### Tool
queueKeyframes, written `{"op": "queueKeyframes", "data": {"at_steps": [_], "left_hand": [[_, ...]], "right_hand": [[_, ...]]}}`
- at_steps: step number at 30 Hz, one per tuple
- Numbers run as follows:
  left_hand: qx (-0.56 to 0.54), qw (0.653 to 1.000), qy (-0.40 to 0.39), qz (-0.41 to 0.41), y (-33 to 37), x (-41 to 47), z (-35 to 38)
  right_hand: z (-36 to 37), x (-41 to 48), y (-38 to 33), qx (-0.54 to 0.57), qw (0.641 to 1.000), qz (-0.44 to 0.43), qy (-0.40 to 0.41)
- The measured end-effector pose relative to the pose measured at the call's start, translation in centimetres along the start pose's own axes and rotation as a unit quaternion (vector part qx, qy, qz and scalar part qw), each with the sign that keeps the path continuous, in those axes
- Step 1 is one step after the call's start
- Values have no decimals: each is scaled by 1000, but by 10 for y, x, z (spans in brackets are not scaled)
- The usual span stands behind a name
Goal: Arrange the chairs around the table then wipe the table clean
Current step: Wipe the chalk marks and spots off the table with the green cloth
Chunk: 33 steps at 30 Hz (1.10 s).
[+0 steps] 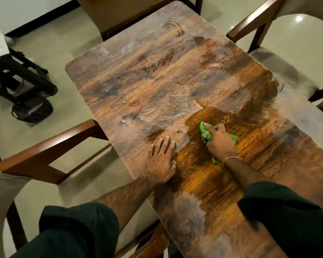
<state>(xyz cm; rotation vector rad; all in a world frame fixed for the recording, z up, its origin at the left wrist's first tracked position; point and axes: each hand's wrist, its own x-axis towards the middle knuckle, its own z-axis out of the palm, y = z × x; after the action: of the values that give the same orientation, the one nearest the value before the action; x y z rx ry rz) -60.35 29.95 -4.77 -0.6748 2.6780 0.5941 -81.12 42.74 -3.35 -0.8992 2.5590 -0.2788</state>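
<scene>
Fingers (210, 127) round cloth (206, 135), L hand (161, 157) flat.

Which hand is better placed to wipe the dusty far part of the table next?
The right hand: it already grips the green cloth at the edge of the dusty area on the table. The left hand lies flat, empty.

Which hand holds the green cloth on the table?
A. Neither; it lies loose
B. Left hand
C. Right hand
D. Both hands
C: the right hand has the green cloth bunched in its grip on the wooden table, while the left hand lies flat on the tabletop beside it, apart from the cloth.
</scene>
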Motion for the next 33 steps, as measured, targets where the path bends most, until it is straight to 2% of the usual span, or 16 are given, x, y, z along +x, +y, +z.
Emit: {"op": "queueKeyframes", "data": {"at_steps": [2, 5, 7, 11, 12, 15, 17, 18, 20, 22, 24, 27, 29, 31, 32, 33], "left_hand": [[2, 1000, 0, -8, -2, -4, -1], [11, 1000, 2, -15, -7, -11, -1], [12, 1000, 2, -18, -12, -15, 0], [-10, 999, -8, -34, -22, -22, 0], [-4, 999, -4, -35, -25, -24, 1], [-11, 999, 9, -50, -32, -31, 0], [-29, 998, 13, -57, -40, -38, 0], [-35, 998, 10, -55, -46, -41, 0], [-37, 998, 8, -58, -56, -50, 0], [-35, 997, 12, -69, -65, -59, 1], [-25, 997, 21, -71, -69, -63, 1], [-21, 997, 10, -74, -71, -68, -1], [-29, 997, 3, -72, -70, -71, -2], [-38, 997, -3, -68, -68, -75, 1], [-40, 997, -2, -66, -68, -77, 3], [-41, 997, 1, -64, -67, -79, 6]], "right_hand": [[8, -9, -21, 0, 999, 32, 12], [24, -32, -43, -43, 977, -198, -69], [19, -24, -36, -63, 957, -259, -112], [19, -15, -48, 3, 1000, -8, -14], [25, -24, -62, -3, 1000, -22, -21], [41, -59, -86, -45, 952, -283, -106], [40, -53, -81, -59, 918, -363, -147], [40, -43, -79, -70, 929, -341, -124], [41, -27, -83, -69, 979, -186, -42], [48, -32, -105, -60, 995, -74, -31], [60, -53, -123, -97, 975, -182, -81], [55, -69, -103, -126, 902, -369, -186], [51, -56, -88, -131, 936, -297, -136], [50, -53, -91, -86, 987, -100, -89], [54, -63, -99, -76, 992, -66, -81], [61, -76, -105, -86, 988, -101, -77]]}}
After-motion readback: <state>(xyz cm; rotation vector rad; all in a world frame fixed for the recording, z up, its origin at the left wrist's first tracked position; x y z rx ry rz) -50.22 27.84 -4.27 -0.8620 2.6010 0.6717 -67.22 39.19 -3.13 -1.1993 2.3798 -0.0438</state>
